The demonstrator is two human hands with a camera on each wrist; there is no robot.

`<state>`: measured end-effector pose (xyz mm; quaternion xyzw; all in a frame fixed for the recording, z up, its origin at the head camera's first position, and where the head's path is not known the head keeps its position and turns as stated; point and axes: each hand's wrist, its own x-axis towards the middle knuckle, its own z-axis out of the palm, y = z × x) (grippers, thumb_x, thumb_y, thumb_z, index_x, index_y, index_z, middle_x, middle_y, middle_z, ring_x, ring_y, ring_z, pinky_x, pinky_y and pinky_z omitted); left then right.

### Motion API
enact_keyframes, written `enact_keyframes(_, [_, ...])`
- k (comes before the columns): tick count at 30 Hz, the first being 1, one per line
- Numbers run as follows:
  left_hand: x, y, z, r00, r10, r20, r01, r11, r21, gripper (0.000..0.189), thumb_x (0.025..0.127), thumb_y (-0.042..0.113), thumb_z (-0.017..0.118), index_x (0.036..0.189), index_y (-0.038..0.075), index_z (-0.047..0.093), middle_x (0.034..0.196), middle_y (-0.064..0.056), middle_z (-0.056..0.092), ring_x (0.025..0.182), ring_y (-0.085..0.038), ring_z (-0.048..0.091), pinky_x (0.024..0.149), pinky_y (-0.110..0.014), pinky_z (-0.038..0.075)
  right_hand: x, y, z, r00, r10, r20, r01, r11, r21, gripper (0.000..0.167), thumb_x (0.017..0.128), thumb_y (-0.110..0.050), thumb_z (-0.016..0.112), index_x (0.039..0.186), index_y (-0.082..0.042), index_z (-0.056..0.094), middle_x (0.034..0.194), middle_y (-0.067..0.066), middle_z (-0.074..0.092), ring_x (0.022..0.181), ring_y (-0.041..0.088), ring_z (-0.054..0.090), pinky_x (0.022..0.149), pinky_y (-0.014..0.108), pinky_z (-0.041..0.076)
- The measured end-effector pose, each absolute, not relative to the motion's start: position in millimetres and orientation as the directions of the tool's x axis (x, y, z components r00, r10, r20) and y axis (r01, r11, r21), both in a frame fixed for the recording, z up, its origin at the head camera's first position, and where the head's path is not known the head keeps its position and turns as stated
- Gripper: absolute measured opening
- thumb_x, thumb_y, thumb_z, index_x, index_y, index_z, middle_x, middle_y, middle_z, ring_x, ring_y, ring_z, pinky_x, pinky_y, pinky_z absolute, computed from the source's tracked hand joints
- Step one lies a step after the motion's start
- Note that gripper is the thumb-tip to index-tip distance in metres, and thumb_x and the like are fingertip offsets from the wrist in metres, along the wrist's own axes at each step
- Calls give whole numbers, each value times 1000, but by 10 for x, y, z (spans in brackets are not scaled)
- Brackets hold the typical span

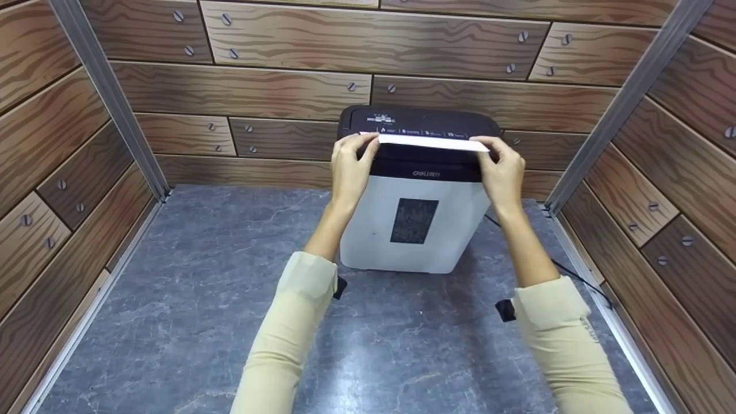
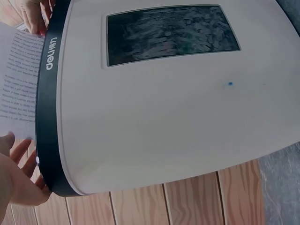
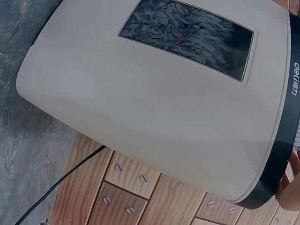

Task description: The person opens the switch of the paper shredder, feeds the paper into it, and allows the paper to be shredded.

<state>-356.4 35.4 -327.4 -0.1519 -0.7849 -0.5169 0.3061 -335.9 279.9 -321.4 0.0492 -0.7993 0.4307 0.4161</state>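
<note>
A paper shredder (image 1: pixel 368 230) with a black top and a pale bin stands upright on the grey surface. Edge-on above its top is a white sheet of paper (image 1: pixel 431 142), which shows lines of printed text in the left wrist view (image 2: pixel 18 79). My left hand (image 1: pixel 352 169) pinches the sheet's left end between thumb and fingers. At the right end, my right hand (image 1: pixel 505 172) pinches it the same way. Both hands are close against the shredder's black top, and the sheet's lower edge is hidden behind the front rim in the left wrist view.
Paper strips show through the dark window (image 1: pixel 414 221) in the bin's front. A black cord (image 1: pixel 581 279) runs along the surface to the right. Wood-patterned walls (image 1: pixel 368 46) enclose the back and both sides, with metal posts (image 1: pixel 115 98) in the corners.
</note>
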Motion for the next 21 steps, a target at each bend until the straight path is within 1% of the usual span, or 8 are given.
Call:
enact_keyframes(3, [-3579, 344, -3308, -746, -67, 663, 568, 458, 684, 20, 89, 16, 62, 104, 6, 70, 104, -4, 66, 112, -20, 48, 97, -21, 31, -3368, 2818, -3237, -643, 259, 721, -436, 650, -623, 12, 86, -11, 65, 94, -6, 72, 93, 3, 69, 88, 13, 61, 76, 25, 43])
enact_keyframes(8, [-3600, 312, -3352, -717, -49, 695, 582, 506, 636, 20, 87, 14, 64, 105, 6, 70, 109, -4, 65, 113, -22, 48, 99, -22, 29, -3379, 2849, -3264, -626, 232, 745, -440, 683, -583, 13, 85, -10, 66, 95, -3, 72, 93, 8, 69, 91, 23, 62, 78, 35, 43])
enact_keyframes(13, [-3610, 270, -3401, -711, -13, 703, 596, 519, 613, 21, 86, 12, 65, 105, 4, 69, 111, -7, 63, 116, -24, 47, 105, -27, 22, -3386, 2902, -3313, -611, 231, 757, -431, 706, -562, 12, 84, -6, 67, 94, -2, 71, 92, 11, 68, 92, 28, 60, 80, 40, 43])
enact_keyframes(16, [-3614, 243, -3444, -709, 5, 705, 609, 509, 608, 21, 87, 14, 64, 104, 3, 69, 112, -8, 63, 118, -24, 46, 107, -26, 17, -3392, 2949, -3372, -586, 215, 782, -456, 710, -537, 11, 84, -4, 65, 93, 0, 71, 92, 13, 68, 93, 30, 60, 89, 39, 41])
enact_keyframes(18, [-3618, 228, -3475, -701, 15, 713, 623, 499, 603, 21, 88, 15, 63, 103, 2, 69, 113, -8, 63, 119, -24, 45, 108, -26, 15, -3404, 2979, -3417, -564, 195, 803, -489, 704, -514, 11, 85, -3, 64, 91, 2, 71, 93, 14, 68, 95, 30, 60, 96, 36, 36])
enact_keyframes(20, [-3626, 219, -3500, -690, 23, 723, 638, 491, 593, 22, 88, 16, 63, 103, 2, 69, 113, -8, 62, 120, -24, 44, 108, -25, 14, -3415, 2995, -3450, -549, 179, 816, -520, 691, -502, 11, 86, -2, 61, 90, 4, 70, 95, 14, 68, 99, 30, 59, 102, 33, 29])
enact_keyframes(21, [-3631, 216, -3509, -685, 26, 728, 645, 488, 589, 22, 88, 16, 62, 103, 2, 69, 113, -8, 62, 120, -24, 44, 108, -26, 13, -3420, 3000, -3462, -545, 176, 820, -530, 685, -500, 11, 87, -1, 61, 90, 4, 70, 96, 14, 67, 101, 30, 58, 103, 32, 28])
